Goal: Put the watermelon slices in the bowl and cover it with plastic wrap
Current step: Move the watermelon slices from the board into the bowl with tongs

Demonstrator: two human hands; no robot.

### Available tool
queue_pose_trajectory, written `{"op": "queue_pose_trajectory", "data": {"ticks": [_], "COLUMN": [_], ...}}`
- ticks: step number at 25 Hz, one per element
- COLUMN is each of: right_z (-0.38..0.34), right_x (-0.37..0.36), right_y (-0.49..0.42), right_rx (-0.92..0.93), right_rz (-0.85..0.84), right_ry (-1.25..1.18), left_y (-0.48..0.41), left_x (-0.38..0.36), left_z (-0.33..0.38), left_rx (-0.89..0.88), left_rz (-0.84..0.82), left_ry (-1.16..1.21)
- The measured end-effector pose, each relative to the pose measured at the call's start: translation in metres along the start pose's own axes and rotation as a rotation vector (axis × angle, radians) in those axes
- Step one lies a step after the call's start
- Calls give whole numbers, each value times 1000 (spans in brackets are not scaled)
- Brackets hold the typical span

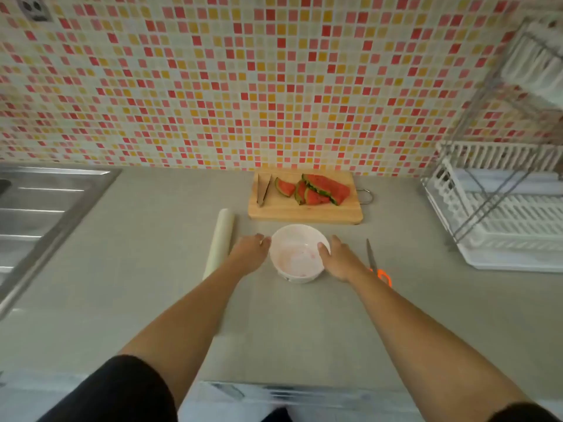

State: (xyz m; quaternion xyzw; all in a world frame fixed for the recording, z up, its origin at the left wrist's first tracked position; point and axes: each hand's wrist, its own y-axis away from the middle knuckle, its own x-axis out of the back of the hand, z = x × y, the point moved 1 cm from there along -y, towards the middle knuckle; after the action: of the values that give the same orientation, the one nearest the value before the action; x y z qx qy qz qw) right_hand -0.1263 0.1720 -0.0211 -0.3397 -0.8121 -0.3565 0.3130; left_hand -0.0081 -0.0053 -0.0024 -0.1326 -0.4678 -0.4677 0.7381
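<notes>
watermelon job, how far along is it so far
Nothing is done yet: the bowl holds no fruit, only pinkish smears, and the watermelon slices all lie on the cutting board beside the tongs. In hand: the left hand and right hand flank the bowl at its rim. Left: moving the slices in, then covering it from the plastic wrap roll, with scissors ready.

No text, label, brand or number can be read anywhere in the view. Nothing legible is carried by any object or by the tiled wall.
</notes>
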Motion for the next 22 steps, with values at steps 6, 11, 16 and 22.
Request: {"op": "queue_pose_trajectory", "data": {"ticks": [6,11,16,22], "right_z": [14,25,27,16], "right_x": [-28,-42,-45,-25], "right_y": [-14,-17,-23,-57], "right_rx": [40,44,27,14], "right_rz": [135,221,241,272], "right_ry": [-194,-407,-474,-477], "left_y": [-10,-8,-14,-56], "left_x": [-39,-56,-55,-46], "left_z": [-7,-17,-19,-7], "left_rx": [-68,-89,-131,-123], "left_rz": [73,227,295,277], "left_ry": [68,239,255,278]}}
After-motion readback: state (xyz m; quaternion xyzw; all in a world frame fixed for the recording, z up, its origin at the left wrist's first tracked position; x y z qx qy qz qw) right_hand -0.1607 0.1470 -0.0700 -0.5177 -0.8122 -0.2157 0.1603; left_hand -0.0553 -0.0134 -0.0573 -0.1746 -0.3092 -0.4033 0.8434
